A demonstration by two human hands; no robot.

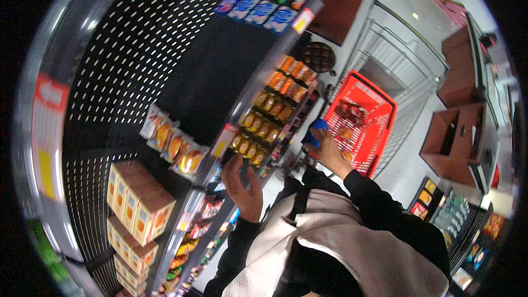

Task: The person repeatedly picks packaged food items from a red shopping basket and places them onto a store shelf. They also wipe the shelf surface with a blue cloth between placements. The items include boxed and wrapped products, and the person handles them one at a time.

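My right hand (328, 147) grips a blue packet (317, 128) by the left rim of a red plastic shopping basket (388, 99). The packet's far side is hidden under my fingers. Inside the basket lie a dark reddish pack (350, 113) and a few small wrapped items, too blurred to name. My left hand (242, 189) is beside the shelf's front edge, its thumb and fingers apart and nothing visible between them. Just beyond those fingertips are rows of gold-wrapped snack packs (255, 134) on a lower shelf.
A wire shopping cart (402, 55) surrounds the basket. The black perforated shelf unit (136, 55) on the left carries wrapped buns (175, 146), stacked cartons (140, 202) and blue packs (260, 11). Brown cabinets (453, 144) and a rack of bottles (451, 214) stand at right.
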